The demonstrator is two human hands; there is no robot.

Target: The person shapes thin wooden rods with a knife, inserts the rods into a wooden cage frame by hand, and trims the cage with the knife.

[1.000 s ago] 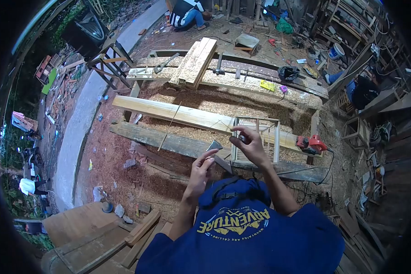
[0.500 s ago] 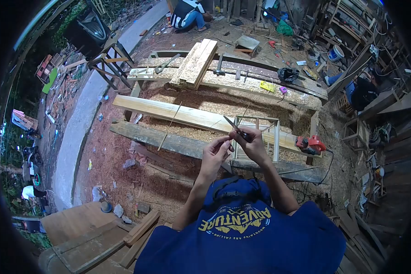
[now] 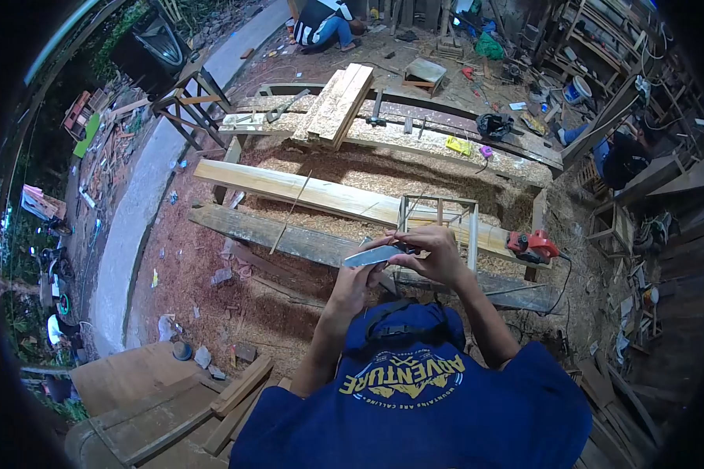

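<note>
A long tabletop (image 3: 403, 145) of planks runs across the far side, strewn with wood shavings. Nearer lie a pale board (image 3: 289, 187) and, roughly alongside it, a weathered plank (image 3: 246, 227), both longer than the stacked boards (image 3: 338, 105) lying crosswise on the tabletop. A slim wooden frame (image 3: 473, 242) stands just beyond the right hand (image 3: 440, 256), with a red electric planer (image 3: 533, 245) to its right. That hand is closed on one end of a flat metal blade (image 3: 373, 255), while the left hand (image 3: 350, 285) sits under the blade with fingers bent, its grip too hidden to tell; the blade lies between the two, held slightly tilted above the weathered plank's near edge
</note>
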